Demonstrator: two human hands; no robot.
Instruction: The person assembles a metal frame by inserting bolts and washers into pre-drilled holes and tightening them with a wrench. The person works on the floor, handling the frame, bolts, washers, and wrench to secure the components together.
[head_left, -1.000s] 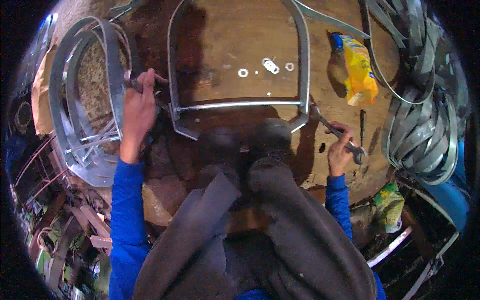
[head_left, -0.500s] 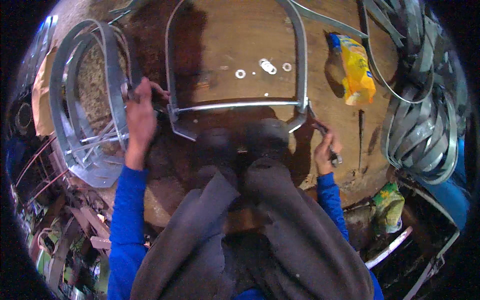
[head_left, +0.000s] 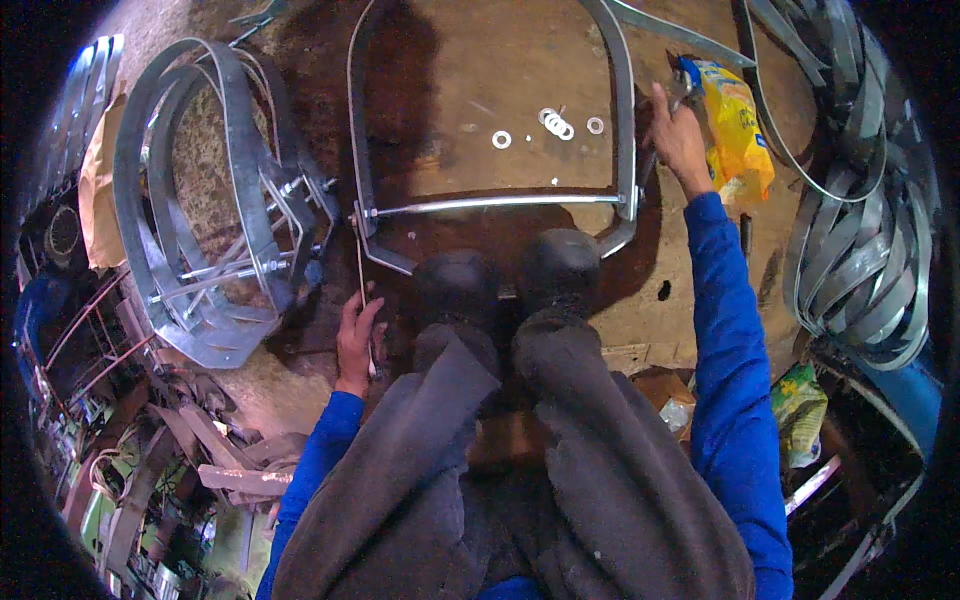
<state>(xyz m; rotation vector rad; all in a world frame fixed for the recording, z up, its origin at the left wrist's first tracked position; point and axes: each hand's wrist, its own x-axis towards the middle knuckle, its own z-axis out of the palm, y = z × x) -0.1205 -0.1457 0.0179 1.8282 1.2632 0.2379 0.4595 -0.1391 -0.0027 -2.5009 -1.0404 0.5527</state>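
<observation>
A U-shaped metal strap frame lies on the board with a threaded rod across its lower end. Below the rod's left end, my left hand grips a slim spanner whose upper end reaches the rod end at the strap. Beyond the rod's right end is my right hand, its fingers closed round a dark spanner pointing toward the nut there. The fingers hide much of that spanner. My two shoes stand just inside the frame's bent lower ends.
Several washers lie inside the frame. A yellow packet sits just right of my right hand. Strap frames with rods are stacked at left; looped metal straps pile up at right. Scrap metal lies lower left.
My left hand has swung from beside the left stack down to below the rod end. My right hand has swung up from below the rod to beside the yellow packet, spanner turning with it.
</observation>
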